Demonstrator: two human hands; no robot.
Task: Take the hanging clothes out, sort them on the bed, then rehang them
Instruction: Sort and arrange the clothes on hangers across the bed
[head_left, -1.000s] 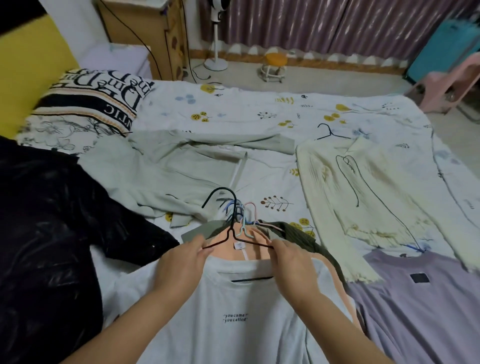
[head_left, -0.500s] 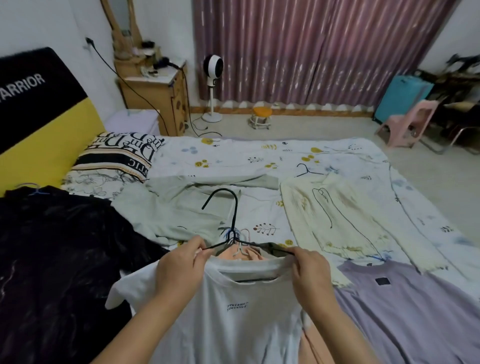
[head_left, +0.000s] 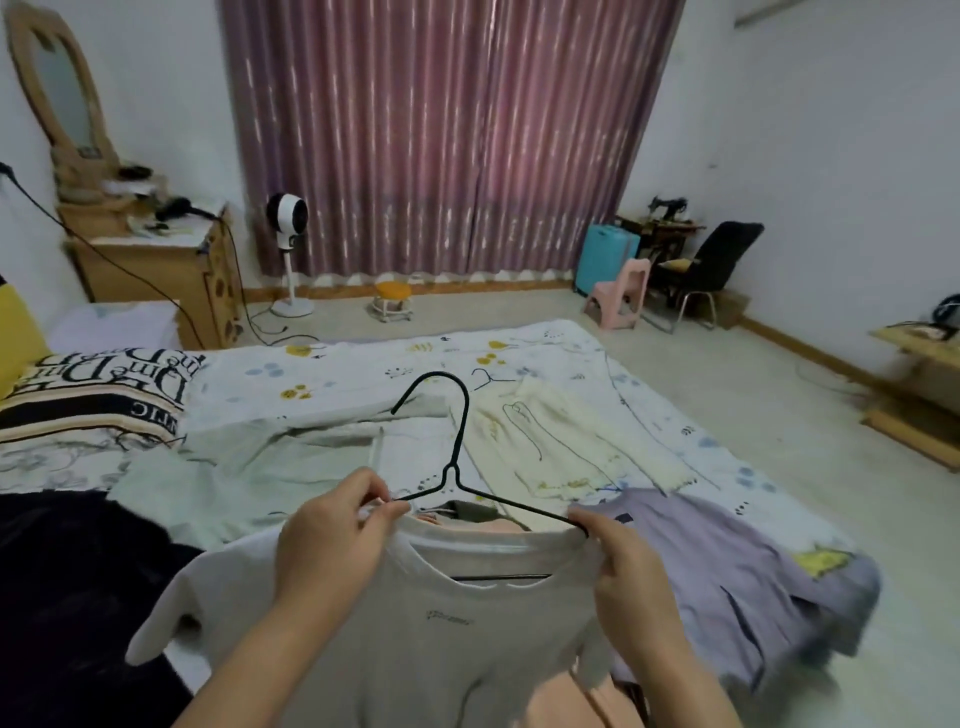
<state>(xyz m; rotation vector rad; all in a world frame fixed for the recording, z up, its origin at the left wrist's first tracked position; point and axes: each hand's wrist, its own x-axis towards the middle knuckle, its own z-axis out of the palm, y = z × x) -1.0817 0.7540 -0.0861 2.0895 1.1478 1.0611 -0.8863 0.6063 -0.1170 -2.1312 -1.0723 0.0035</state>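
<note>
At the lower centre of the frame, one white T-shirt (head_left: 415, 634) hangs on one black hanger (head_left: 457, 470). The left hand (head_left: 332, 540) pinches its left shoulder, the right hand (head_left: 631, 577) grips the right. On the bed (head_left: 571, 353) behind lie four garments: black (head_left: 67, 587) lower left, grey-green (head_left: 270, 457), cream (head_left: 561, 441), lilac (head_left: 727, 566) lower right.

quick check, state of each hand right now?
Left hand: closed, fingers pinching the white T-shirt shoulder on the black hanger.
Right hand: closed, gripping the T-shirt's other shoulder at the hanger's end.
</note>
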